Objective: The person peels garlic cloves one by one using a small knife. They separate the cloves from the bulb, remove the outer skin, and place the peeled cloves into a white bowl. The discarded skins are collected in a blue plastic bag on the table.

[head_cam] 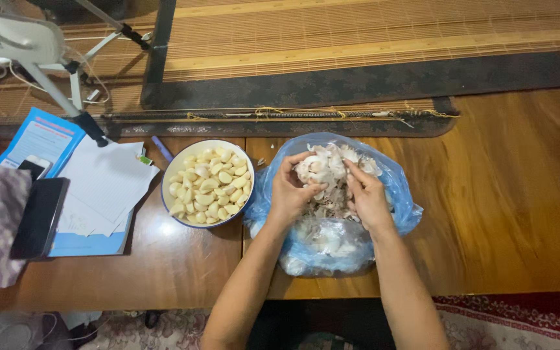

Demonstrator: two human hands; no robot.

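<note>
Garlic bulb held over blue plastic bag, near tabletop's front edge, middle. Left hand cups bulb from left, fingers curled around it. Right hand on right side, fingers pinching papery skin at bulb's edge. Bag holds loose skins under both hands. White bowl of peeled cloves just left of bag. Papers, black phone toward left edge.
</note>
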